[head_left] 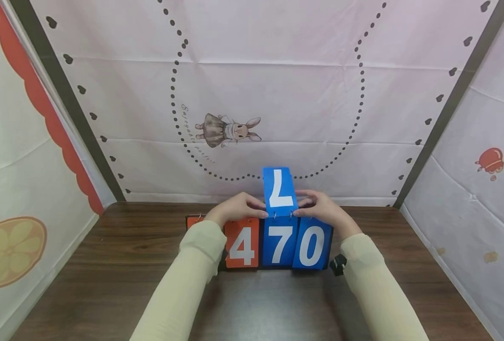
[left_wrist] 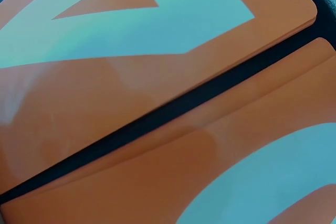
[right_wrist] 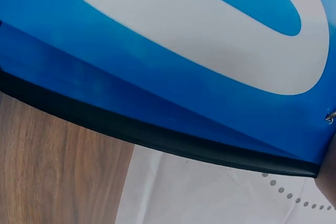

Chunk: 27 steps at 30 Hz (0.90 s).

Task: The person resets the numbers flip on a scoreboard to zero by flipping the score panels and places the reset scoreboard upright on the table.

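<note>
- Apparent step: turning the raised blue card (head_left: 280, 192) between left grip (head_left: 240, 208) and right grip (head_left: 323, 208), both pinching its lower sides.
- Next, likely: lower it beyond both grips.

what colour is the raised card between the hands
The raised card is blue with a white numeral; best view: head.

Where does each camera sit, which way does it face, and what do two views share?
Head: on the head, facing forward and down at the raised blue card; left hand, right hand and both sleeves show.
Left wrist: on that wrist, facing the orange 4 card; no hand plainly shows.
Right wrist: on that wrist, facing the blue 0 card; a sliver of skin shows at right.
Shared: the blue 0 card, in head and right wrist views.
</note>
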Tool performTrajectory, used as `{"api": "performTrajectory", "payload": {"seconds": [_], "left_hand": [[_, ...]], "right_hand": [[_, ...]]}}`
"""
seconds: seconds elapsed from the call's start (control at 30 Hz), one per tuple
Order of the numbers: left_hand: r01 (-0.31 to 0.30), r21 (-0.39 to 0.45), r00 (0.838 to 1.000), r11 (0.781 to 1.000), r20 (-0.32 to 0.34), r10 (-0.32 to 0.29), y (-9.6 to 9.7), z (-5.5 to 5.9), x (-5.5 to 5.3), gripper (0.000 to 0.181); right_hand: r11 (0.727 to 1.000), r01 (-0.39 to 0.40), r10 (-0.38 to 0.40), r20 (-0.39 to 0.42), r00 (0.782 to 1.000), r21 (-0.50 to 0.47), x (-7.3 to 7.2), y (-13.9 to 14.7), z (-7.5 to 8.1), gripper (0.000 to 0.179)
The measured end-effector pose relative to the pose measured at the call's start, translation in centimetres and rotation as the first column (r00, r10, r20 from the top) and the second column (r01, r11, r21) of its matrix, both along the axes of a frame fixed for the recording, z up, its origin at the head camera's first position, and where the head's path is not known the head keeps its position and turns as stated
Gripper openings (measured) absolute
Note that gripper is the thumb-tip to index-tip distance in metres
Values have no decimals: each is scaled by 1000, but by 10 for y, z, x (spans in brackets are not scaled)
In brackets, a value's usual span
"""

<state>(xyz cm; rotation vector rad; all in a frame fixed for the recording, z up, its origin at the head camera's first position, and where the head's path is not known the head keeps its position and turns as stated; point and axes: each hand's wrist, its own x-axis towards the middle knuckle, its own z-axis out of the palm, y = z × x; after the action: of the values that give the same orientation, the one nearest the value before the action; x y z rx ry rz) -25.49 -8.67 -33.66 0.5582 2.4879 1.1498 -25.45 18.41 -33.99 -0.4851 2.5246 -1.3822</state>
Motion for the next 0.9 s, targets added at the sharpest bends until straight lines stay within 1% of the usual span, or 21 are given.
{"api": "performTrajectory", "payload": {"seconds": [0.13,0.23,0.4,0.63,0.8,0.9], "left_hand": [[4,20,1000,1000,7,-5,-1,1,2,30],[-1,23,1000,1000,9,1,0,2,2,26],[-16,7,1000,1000,-1,16,1,1,2,24],[-12,74,1000,997,24,10,0,2,3,27],[-9,95,1000,995,9,8,0,2,2,24],[-5,108,1000,994,11,3,0,1,1,23]], "right_hand": [[1000,4,-4,-13,1000,-1,2,2,0,41],[1000,11,-11,-38,999,5,4,2,0,33],[1000,25,-25,-47,999,5,7,3,0,31],[1000,10,-11,-61,998,-1,6,2,-1,33],[1000,9,-9,-60,998,-9,6,3,0,33],[1000,13,-14,-51,999,-19,7,4,1,32]]}}
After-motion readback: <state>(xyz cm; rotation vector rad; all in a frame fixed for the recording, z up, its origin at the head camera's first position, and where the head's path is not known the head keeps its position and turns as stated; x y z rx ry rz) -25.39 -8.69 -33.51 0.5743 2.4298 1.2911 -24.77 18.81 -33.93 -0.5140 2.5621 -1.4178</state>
